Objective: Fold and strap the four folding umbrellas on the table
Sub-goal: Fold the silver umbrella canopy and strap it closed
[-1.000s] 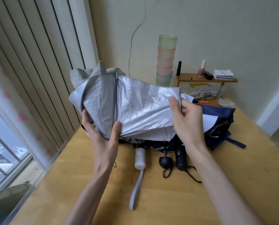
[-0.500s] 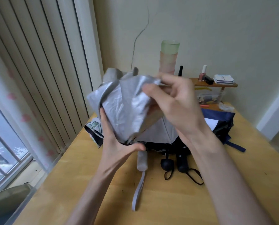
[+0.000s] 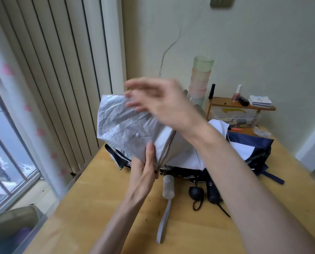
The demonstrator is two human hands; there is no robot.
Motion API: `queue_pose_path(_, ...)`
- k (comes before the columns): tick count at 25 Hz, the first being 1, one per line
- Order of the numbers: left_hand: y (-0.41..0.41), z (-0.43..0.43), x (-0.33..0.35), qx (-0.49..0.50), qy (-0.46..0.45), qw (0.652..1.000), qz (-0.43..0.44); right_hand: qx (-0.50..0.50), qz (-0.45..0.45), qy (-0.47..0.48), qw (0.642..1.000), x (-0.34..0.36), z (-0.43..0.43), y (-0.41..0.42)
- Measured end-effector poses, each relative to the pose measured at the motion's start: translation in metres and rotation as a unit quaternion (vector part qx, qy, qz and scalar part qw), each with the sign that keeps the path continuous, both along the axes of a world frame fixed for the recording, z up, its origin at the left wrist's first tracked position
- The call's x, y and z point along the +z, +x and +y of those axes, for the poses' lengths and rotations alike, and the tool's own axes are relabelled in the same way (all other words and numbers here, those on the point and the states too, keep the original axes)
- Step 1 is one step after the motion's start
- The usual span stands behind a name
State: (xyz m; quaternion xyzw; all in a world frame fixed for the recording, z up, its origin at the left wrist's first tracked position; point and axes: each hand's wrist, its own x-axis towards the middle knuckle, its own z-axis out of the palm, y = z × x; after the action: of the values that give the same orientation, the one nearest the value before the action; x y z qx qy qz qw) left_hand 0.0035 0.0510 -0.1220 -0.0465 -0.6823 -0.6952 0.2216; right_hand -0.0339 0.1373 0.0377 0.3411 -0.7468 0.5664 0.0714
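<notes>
Left hand (image 3: 143,169) clamps the gathered base of the silver umbrella (image 3: 123,125), thumb pressed up along the fabric beside a thin metal rib, and holds it raised over the far left part of the wooden table (image 3: 98,208). Right hand (image 3: 162,105), blurred, lies across the top of the canopy with fingers stretched out and spread, grasping nothing as far as the blur lets me see. The canopy fans out wedge-shaped from the grip: crinkled and foil-like on the left, smooth and pale on the right.

Toward the far edge sits a loose heap with a glossy navy-and-white umbrella (image 3: 250,145) on its right. Three handles point at the near edge: a frosted white handle (image 3: 168,186), cylindrical, trailing a flat grey strap (image 3: 164,222); a round black knob (image 3: 196,193); and a black cylindrical handle (image 3: 212,191). At the far right corner stand a small wooden shelf (image 3: 241,105) and a tall column of pastel cups (image 3: 200,79).
</notes>
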Motion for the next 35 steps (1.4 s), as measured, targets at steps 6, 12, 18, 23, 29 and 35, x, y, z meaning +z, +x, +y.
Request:
queue_pose_path(6, 0.005, 0.002, 0.006, -0.004, 0.037, 0.999, 0.000, -0.150, 0.100, 0.153, 0.972, -0.007, 0.091, -0.009)
queue_pose_path(12, 0.007, -0.002, 0.013, -0.002, 0.042, 0.999, 0.008, -0.128, 0.066, 0.147, 0.979, -0.006, 0.110, -0.013)
queue_pose_path(18, 0.015, -0.006, 0.010, -0.047, 0.025, 0.999, -0.007, -0.075, 0.001, 0.209, 0.975, 0.011, 0.080, -0.038)
queue_pose_path(23, 0.019, -0.005, 0.011, -0.060, 0.012, 0.996, -0.059, -0.033, -0.040, 0.225, 0.973, 0.013, 0.082, -0.056)
queue_pose_path(29, 0.020, -0.003, 0.012, -0.063, -0.015, 0.996, -0.063, -0.041, -0.018, 0.143, 0.989, 0.007, 0.083, -0.049)
queue_pose_path(35, 0.007, -0.028, 0.020, 0.088, 0.058, 0.993, 0.050, -0.042, 0.056, 0.090, 0.993, 0.011, 0.086, -0.037)
